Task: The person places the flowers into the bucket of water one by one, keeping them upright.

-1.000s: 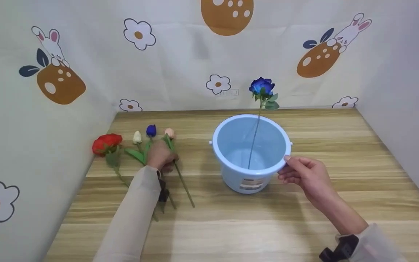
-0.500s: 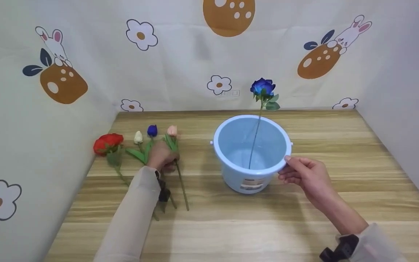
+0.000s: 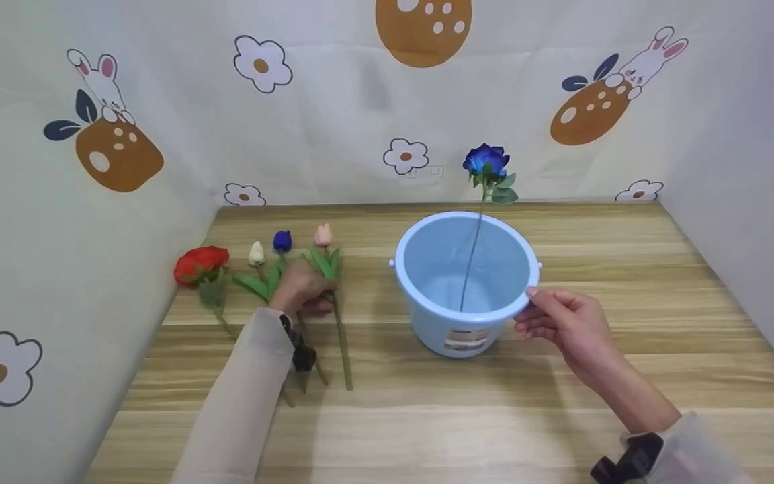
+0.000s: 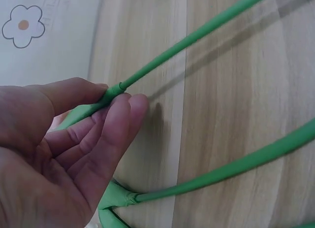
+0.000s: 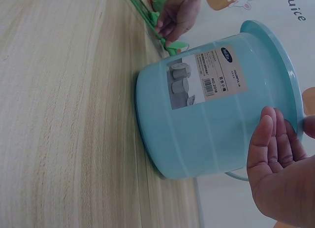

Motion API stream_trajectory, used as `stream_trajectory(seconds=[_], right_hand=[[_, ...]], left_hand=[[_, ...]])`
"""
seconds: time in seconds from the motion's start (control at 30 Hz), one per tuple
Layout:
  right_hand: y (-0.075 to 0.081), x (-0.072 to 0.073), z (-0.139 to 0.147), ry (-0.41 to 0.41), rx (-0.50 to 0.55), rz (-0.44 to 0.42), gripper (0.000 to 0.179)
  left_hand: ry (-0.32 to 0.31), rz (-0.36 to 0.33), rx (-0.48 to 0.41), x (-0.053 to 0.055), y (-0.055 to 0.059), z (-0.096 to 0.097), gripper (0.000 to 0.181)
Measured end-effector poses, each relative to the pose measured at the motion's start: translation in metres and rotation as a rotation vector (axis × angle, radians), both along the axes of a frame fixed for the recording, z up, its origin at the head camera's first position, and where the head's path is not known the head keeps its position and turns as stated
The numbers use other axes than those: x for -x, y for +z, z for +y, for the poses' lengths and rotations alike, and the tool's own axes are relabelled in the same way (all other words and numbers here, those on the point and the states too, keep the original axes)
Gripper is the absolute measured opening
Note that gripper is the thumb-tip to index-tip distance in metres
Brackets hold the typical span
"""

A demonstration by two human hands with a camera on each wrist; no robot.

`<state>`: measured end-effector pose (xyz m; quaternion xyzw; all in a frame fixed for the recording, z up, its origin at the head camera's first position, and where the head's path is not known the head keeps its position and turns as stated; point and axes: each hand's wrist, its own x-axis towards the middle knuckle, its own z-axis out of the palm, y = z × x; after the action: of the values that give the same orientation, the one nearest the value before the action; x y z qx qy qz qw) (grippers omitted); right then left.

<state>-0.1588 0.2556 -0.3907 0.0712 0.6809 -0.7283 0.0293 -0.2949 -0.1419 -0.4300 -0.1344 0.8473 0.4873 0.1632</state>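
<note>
My left hand point(image 3: 305, 286) pinches the stem of a pink tulip point(image 3: 323, 235) between thumb and fingers, just under its leaves. In the left wrist view the green stem point(image 4: 197, 38) stands off the wood and throws a shadow; another green stem point(image 4: 226, 174) lies below it. Thumb and fingers of my right hand point(image 3: 565, 323) hold the rim of a light blue bucket point(image 3: 427, 329) at its near right side. A blue rose point(image 3: 486, 161) leans upright inside the bucket, its bloom high above the rim.
Left of the pink tulip lie a blue tulip point(image 3: 282, 240), a white tulip point(image 3: 256, 253) and a red flower point(image 3: 201, 265), stems toward me. The wooden tabletop point(image 3: 427, 430) is enclosed by patterned cloth walls point(image 3: 333, 101) at the back and both sides.
The pink tulip has shifted slightly away from me and to the right in my left hand, its stem swinging more upright in the view. My right hand and the bucket stay put.
</note>
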Motion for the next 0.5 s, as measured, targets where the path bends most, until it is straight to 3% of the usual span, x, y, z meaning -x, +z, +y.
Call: stream_trajectory(seconds=[0.17,0.5], right_hand=[[0.0013,0.0001,0.0005,0.006,-0.010,-0.007,0.021],[0.0009,-0.0005,0.0005,0.017,-0.011,0.002,0.021]], left_hand=[[-0.010,0.006,-0.012,-0.0021,0.0040,-0.0001,0.012],[-0.014,-0.003,-0.126,-0.0062,0.0072,-0.0035,0.017]])
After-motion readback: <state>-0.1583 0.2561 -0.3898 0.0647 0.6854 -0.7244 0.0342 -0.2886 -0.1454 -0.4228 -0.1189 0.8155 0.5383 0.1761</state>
